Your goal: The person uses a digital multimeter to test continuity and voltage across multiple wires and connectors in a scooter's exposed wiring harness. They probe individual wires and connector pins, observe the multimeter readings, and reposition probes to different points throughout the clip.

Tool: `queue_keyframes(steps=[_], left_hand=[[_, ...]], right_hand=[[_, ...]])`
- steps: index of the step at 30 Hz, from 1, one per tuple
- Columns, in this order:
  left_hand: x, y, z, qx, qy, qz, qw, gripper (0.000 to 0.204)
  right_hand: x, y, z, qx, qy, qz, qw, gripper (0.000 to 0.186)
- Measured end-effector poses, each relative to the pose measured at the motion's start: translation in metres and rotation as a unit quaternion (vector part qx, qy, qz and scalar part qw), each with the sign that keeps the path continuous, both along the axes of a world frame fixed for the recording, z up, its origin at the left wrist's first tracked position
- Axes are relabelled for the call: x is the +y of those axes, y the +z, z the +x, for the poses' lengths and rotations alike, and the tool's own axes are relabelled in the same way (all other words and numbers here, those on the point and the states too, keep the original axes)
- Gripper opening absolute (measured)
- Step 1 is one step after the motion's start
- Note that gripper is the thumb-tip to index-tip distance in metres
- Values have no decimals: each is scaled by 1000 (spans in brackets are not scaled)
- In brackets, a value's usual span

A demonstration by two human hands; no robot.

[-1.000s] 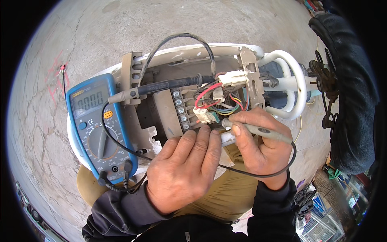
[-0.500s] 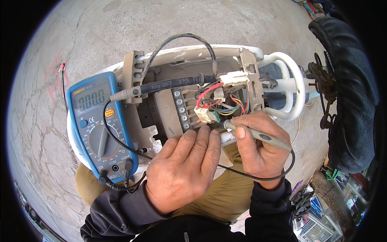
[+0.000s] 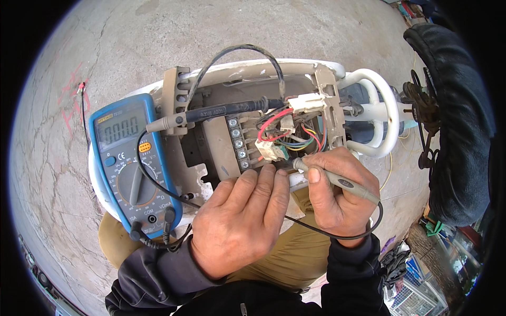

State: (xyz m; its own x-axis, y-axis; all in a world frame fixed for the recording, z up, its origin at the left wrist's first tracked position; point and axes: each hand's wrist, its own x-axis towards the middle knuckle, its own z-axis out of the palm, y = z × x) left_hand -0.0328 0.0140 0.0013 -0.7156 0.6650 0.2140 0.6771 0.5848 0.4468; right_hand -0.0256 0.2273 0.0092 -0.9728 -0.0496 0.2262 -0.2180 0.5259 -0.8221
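My right hand (image 3: 342, 197) is closed round a grey test probe (image 3: 342, 183), its front end pointing left toward the near edge of an opened beige housing (image 3: 332, 113). Beside it, my left hand (image 3: 237, 221) has its fingers pressed together and bent over that edge; whatever they grip is hidden, as is the thumb. Just beyond the left fingertips sits a white plug connector (image 3: 270, 150) with coloured wires. A second probe (image 3: 221, 110), black and grey, lies across the housing, its far end at another white connector (image 3: 307, 102). A blue multimeter (image 3: 138, 163) leans at the left.
A row of screw terminals (image 3: 237, 142) runs inside the housing. Black test leads (image 3: 321, 230) loop past my hands. White tubing (image 3: 390, 116) and a black padded seat-like thing (image 3: 448, 121) stand right, on cracked concrete (image 3: 179, 26). Assorted clutter (image 3: 416, 284) lies lower right.
Both hands and the probe stay almost in place. The multimeter and housing sit a few pixels further right in the picture.
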Motion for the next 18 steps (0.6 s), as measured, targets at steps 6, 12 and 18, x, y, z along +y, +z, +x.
queue_keyframes(steps=[6, 12, 18], left_hand=[[0, 1, 0, -4, 1, 0, 1000, 54], [0, 1, 0, -8, 2, 3, 1000, 53], [0, 0, 1, -6, 1, 7, 1000, 53]], right_hand=[[-2, 6, 3, -25, 7, 26, 999, 15], [-5, 2, 1, 33, 11, 68, 997, 21], [-7, 3, 2, 31, 12, 77, 996, 21]])
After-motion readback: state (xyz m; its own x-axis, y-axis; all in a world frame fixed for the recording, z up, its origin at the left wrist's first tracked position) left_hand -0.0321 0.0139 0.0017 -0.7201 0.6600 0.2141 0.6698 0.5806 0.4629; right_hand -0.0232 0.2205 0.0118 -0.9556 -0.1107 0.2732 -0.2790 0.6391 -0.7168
